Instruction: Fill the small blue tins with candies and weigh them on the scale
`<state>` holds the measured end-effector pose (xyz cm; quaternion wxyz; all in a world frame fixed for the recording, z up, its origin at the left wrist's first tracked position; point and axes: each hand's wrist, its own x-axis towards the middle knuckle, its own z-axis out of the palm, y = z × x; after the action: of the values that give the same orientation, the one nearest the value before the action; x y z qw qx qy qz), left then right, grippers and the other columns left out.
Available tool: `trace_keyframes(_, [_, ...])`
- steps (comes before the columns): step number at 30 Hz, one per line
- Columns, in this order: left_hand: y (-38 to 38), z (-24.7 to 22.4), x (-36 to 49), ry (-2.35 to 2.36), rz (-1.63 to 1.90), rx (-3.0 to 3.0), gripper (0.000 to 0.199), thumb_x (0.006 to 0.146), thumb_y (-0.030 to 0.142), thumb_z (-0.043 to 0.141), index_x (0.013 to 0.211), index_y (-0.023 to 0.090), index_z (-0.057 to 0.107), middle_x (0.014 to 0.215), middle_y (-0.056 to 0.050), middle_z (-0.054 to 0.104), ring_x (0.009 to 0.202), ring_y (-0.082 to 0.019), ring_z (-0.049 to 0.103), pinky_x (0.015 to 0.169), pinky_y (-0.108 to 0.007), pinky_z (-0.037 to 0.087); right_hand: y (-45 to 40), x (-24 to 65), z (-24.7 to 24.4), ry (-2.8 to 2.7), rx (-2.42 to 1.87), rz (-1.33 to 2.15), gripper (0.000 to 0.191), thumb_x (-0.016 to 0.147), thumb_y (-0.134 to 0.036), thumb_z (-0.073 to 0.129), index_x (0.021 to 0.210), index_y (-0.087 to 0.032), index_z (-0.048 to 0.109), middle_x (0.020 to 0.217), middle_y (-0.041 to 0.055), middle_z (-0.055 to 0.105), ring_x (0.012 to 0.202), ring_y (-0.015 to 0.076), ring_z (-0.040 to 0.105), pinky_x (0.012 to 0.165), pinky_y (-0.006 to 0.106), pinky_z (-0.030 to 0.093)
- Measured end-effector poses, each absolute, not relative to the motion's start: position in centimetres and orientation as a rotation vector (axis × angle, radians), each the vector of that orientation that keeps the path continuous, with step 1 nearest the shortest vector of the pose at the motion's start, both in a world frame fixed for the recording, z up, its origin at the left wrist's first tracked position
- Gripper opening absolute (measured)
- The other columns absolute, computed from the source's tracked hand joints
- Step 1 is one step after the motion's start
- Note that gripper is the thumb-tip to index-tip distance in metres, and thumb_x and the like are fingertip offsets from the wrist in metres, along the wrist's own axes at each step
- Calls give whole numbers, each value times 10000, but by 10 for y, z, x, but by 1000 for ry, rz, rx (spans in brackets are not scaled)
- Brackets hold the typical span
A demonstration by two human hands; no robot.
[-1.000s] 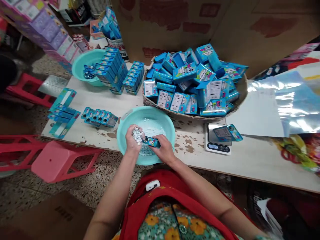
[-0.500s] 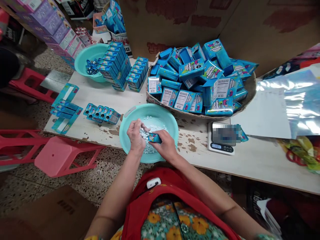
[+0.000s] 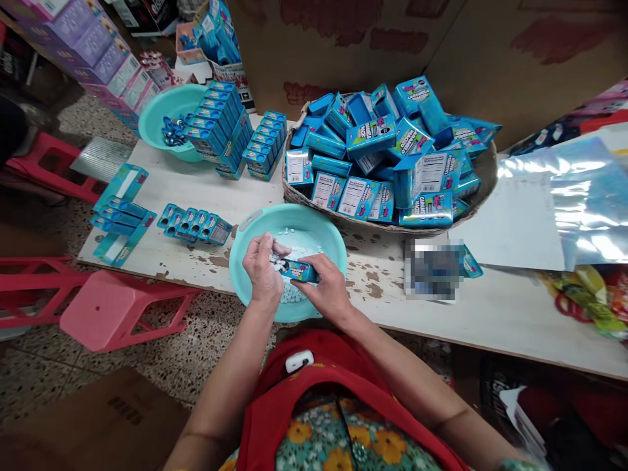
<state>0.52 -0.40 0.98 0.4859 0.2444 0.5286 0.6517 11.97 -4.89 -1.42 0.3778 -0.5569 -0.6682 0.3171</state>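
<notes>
Over a turquoise basin (image 3: 314, 226) holding small white candies (image 3: 293, 293), my right hand (image 3: 330, 284) grips a small blue box (image 3: 300, 271) lying nearly level. Its open end points left, towards my left hand (image 3: 265, 268). My left hand is cupped around some white candies (image 3: 279, 263) at that opening, its fingers curled. Behind the basin, a large cardboard tray (image 3: 373, 224) is heaped with blue boxes (image 3: 371, 135).
Left on the table (image 3: 161, 181) are small blue boxes (image 3: 196, 224), flat trays (image 3: 122, 222), stacked packs (image 3: 223, 127) and a second turquoise basin (image 3: 147, 116). A blurred device lies to the right, near plastic sheets (image 3: 589, 203). Pink stools (image 3: 98, 311) stand left.
The view has shifted slightly, moving the table items left. Fewer candies show in my left hand, and more of the small box's dark opening is visible.
</notes>
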Motion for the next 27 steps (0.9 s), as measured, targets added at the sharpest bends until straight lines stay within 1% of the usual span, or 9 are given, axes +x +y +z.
trace_keyframes(2, [-3, 7, 7, 1308, 1602, 615, 254, 807, 396, 602, 735, 167, 520, 541, 40, 518, 524, -107, 557, 626, -268, 497, -49, 119, -17, -1692, -1419, 815, 323, 748, -286, 729, 1042, -236, 605, 992, 50, 648, 967, 228, 600, 824, 352, 465])
trace_keyframes(5, [-2, 2, 9, 1362, 1591, 573, 258, 788, 395, 619, 735, 162, 521, 565, 36, 528, 494, -90, 531, 548, -228, 457, -48, 119, -22, -1662, -1440, 849, 317, 743, -265, 729, 1036, -232, 613, 983, 49, 646, 954, 225, 603, 819, 347, 473])
trace_keyframes(8, [-3, 4, 9, 1318, 1582, 536, 248, 794, 403, 607, 791, 169, 523, 578, 36, 534, 475, -93, 524, 511, -226, 443, -48, 120, -22, -1645, -1433, 855, 328, 738, -264, 736, 1042, -232, 617, 993, 48, 645, 960, 223, 601, 824, 344, 473])
trace_keyframes(12, [-5, 11, 9, 1259, 1599, 589, 239, 826, 403, 570, 834, 169, 525, 571, 30, 547, 480, -108, 551, 527, -238, 458, -50, 123, -24, -1615, -1379, 852, 351, 736, -281, 743, 1061, -239, 616, 1016, 46, 645, 983, 220, 596, 855, 351, 463])
trace_keyframes(15, [-6, 9, 9, 1253, 1581, 584, 250, 832, 407, 562, 843, 160, 520, 569, 23, 558, 493, -120, 576, 557, -250, 477, -49, 123, -33, -1536, -1356, 915, 353, 722, -306, 755, 1042, -236, 623, 995, 43, 641, 960, 214, 600, 851, 348, 472])
trace_keyframes(20, [-10, 9, 3, 1133, 1558, 596, 266, 831, 424, 559, 901, 171, 515, 651, 8, 583, 568, -141, 614, 634, -306, 518, -50, 124, -39, -1451, -1310, 994, 369, 704, -297, 771, 1036, -222, 630, 992, 38, 632, 957, 201, 594, 863, 338, 466])
trace_keyframes(23, [-9, 4, -14, 1239, 1567, 662, 275, 840, 448, 525, 921, 186, 509, 671, 8, 569, 571, -145, 598, 633, -322, 517, -54, 130, -33, -1392, -1307, 1033, 361, 706, -314, 769, 1028, -223, 634, 991, 35, 632, 952, 197, 595, 862, 334, 466])
trace_keyframes(25, [-8, -9, -32, 1452, 1437, 842, 270, 837, 450, 516, 914, 191, 525, 715, -9, 578, 615, -157, 596, 659, -331, 509, -56, 139, -33, -1322, -1332, 1006, 372, 716, -339, 759, 1041, -221, 622, 1004, 38, 627, 950, 196, 594, 866, 339, 469])
trace_keyframes(27, [-9, -29, -49, 1705, 1044, 1183, 240, 811, 414, 551, 887, 186, 563, 813, -55, 607, 765, -197, 609, 751, -351, 488, -57, 147, -38, -1271, -1377, 929, 380, 728, -361, 744, 1051, -213, 608, 1002, 44, 617, 943, 197, 590, 866, 349, 472])
